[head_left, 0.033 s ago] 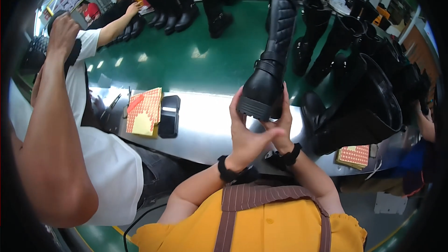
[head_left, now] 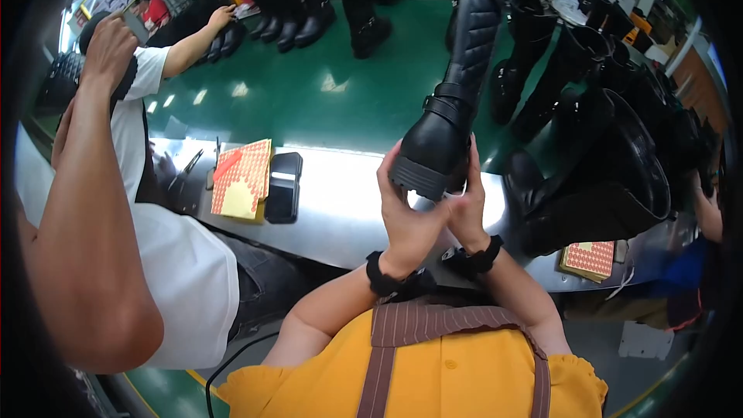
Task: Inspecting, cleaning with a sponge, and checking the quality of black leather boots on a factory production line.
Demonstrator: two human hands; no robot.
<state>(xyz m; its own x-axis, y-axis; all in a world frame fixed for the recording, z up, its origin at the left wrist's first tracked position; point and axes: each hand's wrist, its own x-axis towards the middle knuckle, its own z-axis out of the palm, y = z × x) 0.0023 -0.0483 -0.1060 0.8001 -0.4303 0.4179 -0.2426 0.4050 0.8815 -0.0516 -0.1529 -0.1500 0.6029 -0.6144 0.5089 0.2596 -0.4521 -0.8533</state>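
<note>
Between my hands stands a tall black boot (head_left: 467, 42) with a quilted shaft and a strap at the ankle. Its toe points at me and the ridged front of the sole shows. My left hand (head_left: 402, 224) is pressed against the left side of the toe, thumb reaching across below. On the other side my right hand (head_left: 469, 213) grips the boot with its fingers up along it. The heel is hidden. Just right of my right hand, another black boot (head_left: 588, 209) lies on its side with its wide opening facing right.
Left of me lie sticker sheets (head_left: 241, 178), a black phone (head_left: 284, 186) and tweezers (head_left: 186, 168) on the metal table edge (head_left: 333, 217). More sticker sheets (head_left: 588, 259) lie at the right. Several boots (head_left: 309, 15) line the green tabletop (head_left: 309, 93). A co-worker (head_left: 170, 279) stands close at left.
The view has shifted slightly, so the table things sit a little higher and further right. Both hands keep their hold on the boot.
</note>
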